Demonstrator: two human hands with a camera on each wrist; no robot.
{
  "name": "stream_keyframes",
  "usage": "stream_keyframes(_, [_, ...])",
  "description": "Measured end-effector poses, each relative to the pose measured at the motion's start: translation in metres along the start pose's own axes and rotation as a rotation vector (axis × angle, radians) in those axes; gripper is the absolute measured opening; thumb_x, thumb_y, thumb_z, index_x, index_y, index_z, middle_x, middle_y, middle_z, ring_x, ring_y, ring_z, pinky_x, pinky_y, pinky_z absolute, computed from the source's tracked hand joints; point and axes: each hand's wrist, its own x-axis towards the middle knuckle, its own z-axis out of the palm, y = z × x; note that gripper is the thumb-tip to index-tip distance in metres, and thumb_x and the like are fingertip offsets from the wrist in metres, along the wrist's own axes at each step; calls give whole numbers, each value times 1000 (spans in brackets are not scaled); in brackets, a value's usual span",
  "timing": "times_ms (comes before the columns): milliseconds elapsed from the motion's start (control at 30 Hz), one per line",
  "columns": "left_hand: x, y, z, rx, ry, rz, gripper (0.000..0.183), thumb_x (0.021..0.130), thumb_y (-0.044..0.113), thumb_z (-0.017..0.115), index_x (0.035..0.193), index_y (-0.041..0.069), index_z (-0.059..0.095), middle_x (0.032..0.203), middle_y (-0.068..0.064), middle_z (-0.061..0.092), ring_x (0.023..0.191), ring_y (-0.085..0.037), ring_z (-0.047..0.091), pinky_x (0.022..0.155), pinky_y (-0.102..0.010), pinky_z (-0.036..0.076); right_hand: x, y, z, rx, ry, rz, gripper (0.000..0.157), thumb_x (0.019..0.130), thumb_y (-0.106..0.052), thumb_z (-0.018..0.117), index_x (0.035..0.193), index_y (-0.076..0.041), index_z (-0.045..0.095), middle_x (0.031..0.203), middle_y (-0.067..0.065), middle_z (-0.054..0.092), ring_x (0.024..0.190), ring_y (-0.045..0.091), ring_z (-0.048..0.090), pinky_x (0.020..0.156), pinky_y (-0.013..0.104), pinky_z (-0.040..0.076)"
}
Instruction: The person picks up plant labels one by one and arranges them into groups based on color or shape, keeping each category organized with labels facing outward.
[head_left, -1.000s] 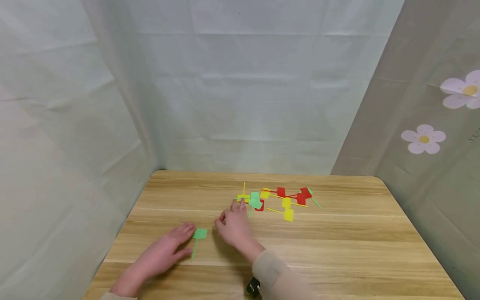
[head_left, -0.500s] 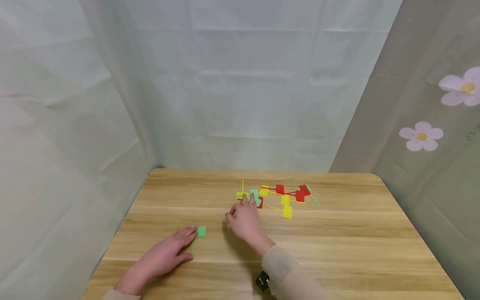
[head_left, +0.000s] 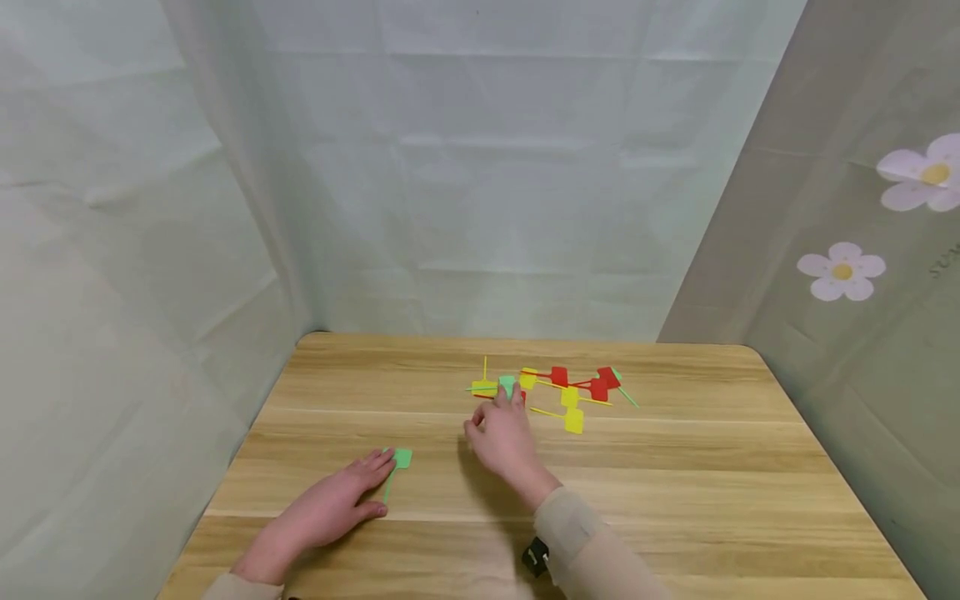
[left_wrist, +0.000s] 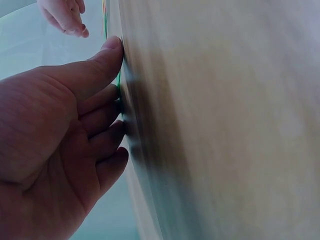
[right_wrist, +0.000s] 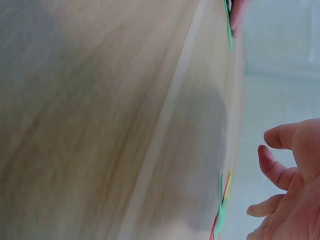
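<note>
My left hand (head_left: 337, 502) rests on the wooden table with fingers extended, fingertips on a green square-headed tag (head_left: 403, 458) whose thin stem points toward me. In the left wrist view the thumb and fingertips meet the tabletop. My right hand (head_left: 504, 435) hovers at a small pile of similar tags, its fingers loosely bent and nothing between them. Its fingertips overlap a green tag (head_left: 507, 383) and partly hide a red tag (head_left: 522, 397). Just left of them lies a yellow tag (head_left: 482, 388). The right wrist view shows the right fingers (right_wrist: 280, 137) spread above the table.
Right of the pile lie several more tags, among them a yellow tag (head_left: 573, 421), a red tag (head_left: 559, 376) and a red tag (head_left: 598, 389) overlapping others. A light cloth wall (head_left: 480, 208) stands behind the table (head_left: 712, 467). A black object (head_left: 536, 557) shows at the right sleeve.
My right hand has moved right and slightly forward, from beside the yellow tag to over the green one. My left fingertips have slid onto the near green tag.
</note>
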Motion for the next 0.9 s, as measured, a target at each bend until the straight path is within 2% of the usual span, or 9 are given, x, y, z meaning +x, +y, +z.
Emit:
stream_keyframes(333, [3,6,0,-30,-11,-9,69,101,26,75,157,-5,49,165,-25,42,151,-49,39,117,-67,37,2,28,-12,-45,23,24,16,99,-24,76,92,-12,69,152,40,48,151,63,26,128,60,24])
stream_keyframes(533, [5,5,1,-32,-12,-10,69,101,25,75,157,-5,48,165,-25,41,151,-48,39,118,-67,37,0,47,-17,-87,46,58,19,96,-25,78,99,-8,69,151,38,50,150,63,29,126,62,27])
stream_keyframes(633, [5,3,2,-32,-11,-6,69,100,24,76,157,-5,49,165,-25,42,151,-48,39,117,-67,37,-1,53,-21,-125,54,63,25,97,-26,78,108,-4,71,147,35,54,149,64,31,124,65,30])
stream_keyframes(700, [5,3,3,-27,-10,-5,69,100,24,76,157,-5,49,164,-25,42,151,-48,40,117,-67,37,-1,57,-23,-150,50,68,34,97,-27,77,120,-1,72,148,35,53,149,63,31,123,66,31])
stream_keyframes(800, [5,3,4,-21,-10,-10,69,100,23,76,156,-6,49,165,-25,42,151,-48,40,118,-66,37,0,59,-27,-173,25,82,50,98,-28,76,137,1,67,153,38,47,150,64,29,124,65,31])
stream_keyframes(900, [5,4,5,-16,-10,0,68,100,22,76,156,-8,49,164,-27,41,151,-49,39,118,-67,36,2,60,-30,-192,-9,104,58,99,-32,76,144,2,63,158,40,41,152,63,25,126,64,27])
